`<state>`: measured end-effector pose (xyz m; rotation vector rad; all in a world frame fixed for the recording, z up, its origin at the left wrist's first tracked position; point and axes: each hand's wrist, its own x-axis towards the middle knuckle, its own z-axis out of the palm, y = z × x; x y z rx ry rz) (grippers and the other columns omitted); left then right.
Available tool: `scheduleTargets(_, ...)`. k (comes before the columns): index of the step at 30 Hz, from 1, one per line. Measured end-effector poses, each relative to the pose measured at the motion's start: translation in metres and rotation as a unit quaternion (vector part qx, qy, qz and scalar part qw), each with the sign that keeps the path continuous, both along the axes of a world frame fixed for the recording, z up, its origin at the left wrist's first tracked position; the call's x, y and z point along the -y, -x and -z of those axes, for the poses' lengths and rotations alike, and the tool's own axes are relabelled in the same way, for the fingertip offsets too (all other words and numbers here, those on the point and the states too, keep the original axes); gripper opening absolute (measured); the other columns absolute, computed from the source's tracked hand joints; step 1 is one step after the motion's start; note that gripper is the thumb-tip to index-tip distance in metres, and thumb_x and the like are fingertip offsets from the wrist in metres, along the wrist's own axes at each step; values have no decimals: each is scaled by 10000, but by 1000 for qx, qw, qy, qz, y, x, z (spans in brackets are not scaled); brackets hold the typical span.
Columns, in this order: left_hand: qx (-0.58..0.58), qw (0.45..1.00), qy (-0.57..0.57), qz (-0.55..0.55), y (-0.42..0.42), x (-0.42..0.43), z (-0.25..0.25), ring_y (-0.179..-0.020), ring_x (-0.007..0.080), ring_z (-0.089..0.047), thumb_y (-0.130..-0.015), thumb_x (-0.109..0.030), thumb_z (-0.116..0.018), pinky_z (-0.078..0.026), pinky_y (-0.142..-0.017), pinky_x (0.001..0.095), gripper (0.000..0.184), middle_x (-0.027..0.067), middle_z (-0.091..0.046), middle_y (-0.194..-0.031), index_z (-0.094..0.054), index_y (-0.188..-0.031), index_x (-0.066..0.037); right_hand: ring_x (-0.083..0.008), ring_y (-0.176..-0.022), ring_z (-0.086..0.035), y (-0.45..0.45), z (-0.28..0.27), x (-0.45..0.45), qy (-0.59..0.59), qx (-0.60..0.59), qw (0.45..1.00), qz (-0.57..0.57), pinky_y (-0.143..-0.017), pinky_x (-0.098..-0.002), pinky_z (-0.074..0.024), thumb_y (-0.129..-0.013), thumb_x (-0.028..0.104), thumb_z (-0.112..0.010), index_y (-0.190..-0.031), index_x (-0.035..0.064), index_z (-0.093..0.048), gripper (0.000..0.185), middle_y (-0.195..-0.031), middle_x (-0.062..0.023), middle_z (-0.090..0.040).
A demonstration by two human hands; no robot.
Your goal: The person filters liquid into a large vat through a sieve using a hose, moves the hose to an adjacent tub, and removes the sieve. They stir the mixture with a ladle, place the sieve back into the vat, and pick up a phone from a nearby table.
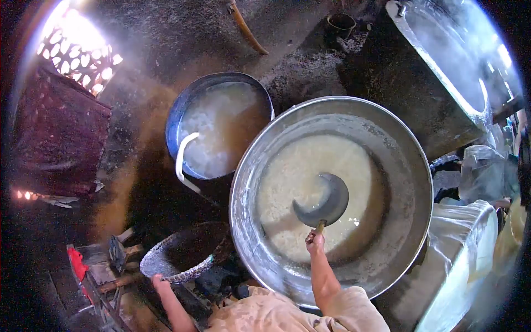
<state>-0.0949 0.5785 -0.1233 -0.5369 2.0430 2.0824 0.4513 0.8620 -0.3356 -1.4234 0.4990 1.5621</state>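
Note:
A wide metal vat [406, 182] holds a cloudy, cream-coloured liquid [310, 160]. My right hand [315, 240] is wrapped round the short handle of a large grey ladle [334, 202], whose bowl is partly sunk in the liquid near the middle of the vat. At the lower left, my left hand [160, 282] touches the near rim of a dark, round basket-like container [185, 274]; its fingers are too small and dim to make out. This container is tilted, and its inside is in shadow.
Behind the vat's left side stands a blue tub [171, 130] of brownish, foamy liquid, with a white pipe [180, 163] at its edge. A steaming rectangular trough [437, 66] is at the upper right. Plastic-covered containers [459, 238] stand right, wooden pieces [119, 282] lower left.

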Motion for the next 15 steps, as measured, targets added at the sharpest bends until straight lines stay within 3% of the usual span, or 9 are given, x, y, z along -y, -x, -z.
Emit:
scheduleTargets(3, 10, 984, -86, 156, 51, 56, 30, -948, 341, -527, -595, -194, -547, -466, -731, 521, 525, 91, -555, -1082, -549, -1111, -101, -88, -434, -373, 7, 7, -16, 6, -28, 999, -37, -378, -213, -321, -823, 42, -537, -764, 88, -478, 96, -586, 4, -424)
scheduleTargets(5, 51, 996, 8, 70, 43, 59, 20, -832, 307, -485, -550, -145, -534, -458, -747, 481, 327, 71, -495, -923, -441, -863, -118, -91, -439, -392, 10, 29, -23, -22, -99, 995, -10, -383, -215, -351, -824, 30, -527, -763, 83, -478, 95, -598, -6, -454)
scheduleTargets(6, 92, 991, 100, -13, 36, 63, 12, -717, 272, -444, -506, -96, -522, -450, -763, 442, 221, 52, -435, -764, -334, -615, -134, -91, -439, -392, 10, 37, -29, -21, -99, 995, -16, -383, -215, -351, -824, 30, -527, -762, 83, -478, 95, -598, -6, -454)
scheduleTargets(8, 77, 994, 52, -62, 13, 52, -2, -769, 308, -481, -485, -106, -513, -455, -810, 490, 223, 76, -465, -816, -409, -683, -99, -123, -449, -430, 15, 45, -45, -25, -121, 986, -114, -398, -260, -395, -834, 52, -519, -807, 74, -503, 38, -630, -19, -466)
scheduleTargets(11, -8, 1000, 27, -8, -14, 37, -23, -815, 328, -502, -484, -102, -514, -448, -850, 525, 276, 84, -484, -860, -448, -751, -74, -134, -450, -438, 27, 74, -65, -23, -163, 980, -110, -401, -261, -398, -847, 70, -521, -817, 46, -517, 39, -631, -38, -478)
scheduleTargets(13, 6, 996, 22, -84, -33, 5, -45, -803, 325, -495, -486, -105, -519, -450, -841, 518, 245, 83, -477, -846, -438, -716, -80, -109, -435, -406, 46, 55, -82, -30, -142, 982, -118, -392, -225, -388, -844, 53, -502, -775, 72, -488, 73, -592, -14, -439)
scheduleTargets(15, 8, 997, 16, -74, -30, 14, -40, -809, 320, -493, -490, -105, -520, -446, -839, 515, 235, 81, -475, -850, -440, -709, -80, -90, -410, -364, 66, 29, -99, -42, -119, 985, -119, -382, -203, -378, -856, 55, -466, -726, 110, -452, 142, -536, 16, -367)
